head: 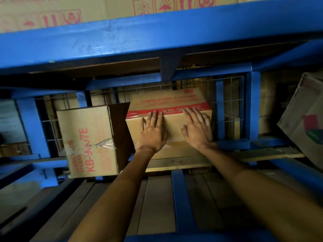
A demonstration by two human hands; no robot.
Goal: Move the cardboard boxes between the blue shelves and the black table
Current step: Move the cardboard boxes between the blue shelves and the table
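A cardboard box with red "LUBRICATION CLEANER" print sits on the lower level of the blue shelf, near its back mesh. My left hand lies flat on the box's near face, fingers spread and reaching its red band. My right hand presses flat on the same face, further right. Neither hand wraps around an edge. A second box of the same kind stands on end to the left, with torn tape on its side.
More cartons with red handling symbols fill the level above. A tilted box leans at the right edge. Blue uprights and a wire mesh back enclose the bay. Wooden slats form the level's floor in front.
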